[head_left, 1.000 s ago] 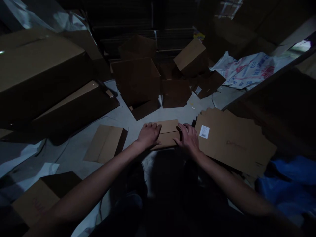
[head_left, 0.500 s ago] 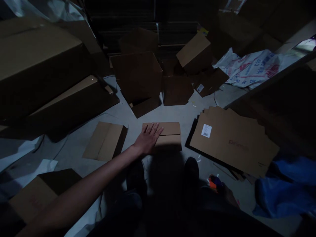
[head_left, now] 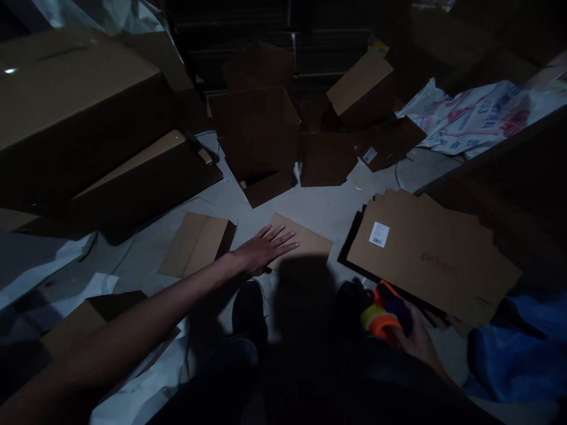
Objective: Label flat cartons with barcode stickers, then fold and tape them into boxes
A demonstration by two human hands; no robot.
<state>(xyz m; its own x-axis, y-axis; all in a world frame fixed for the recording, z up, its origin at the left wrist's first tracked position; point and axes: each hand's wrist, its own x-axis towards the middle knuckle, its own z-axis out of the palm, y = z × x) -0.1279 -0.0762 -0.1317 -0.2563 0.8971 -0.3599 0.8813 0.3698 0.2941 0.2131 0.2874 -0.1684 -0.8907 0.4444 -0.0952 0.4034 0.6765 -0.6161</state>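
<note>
A small cardboard box (head_left: 305, 242) lies on the grey floor just ahead of my shoes. My left hand (head_left: 261, 251) rests flat on its near left part, fingers stretched out and spread. My right hand (head_left: 414, 336) is low at the right, closed around an orange and yellow tool (head_left: 381, 313) with a dark part; it looks like a tape dispenser, though the dim light makes that uncertain. The tool is held just right of my right shoe (head_left: 348, 298).
A stack of flattened cardboard sheets (head_left: 434, 260) with a white label lies to the right. Another flat piece (head_left: 195, 245) lies to the left. Large boxes (head_left: 75, 112) crowd the left and back, a printed sack (head_left: 473, 118) the far right, blue cloth (head_left: 518, 348) bottom right.
My right hand left the small box, dropped to the lower right and came up holding the orange tool. The box has turned under my left hand, whose fingers have spread.
</note>
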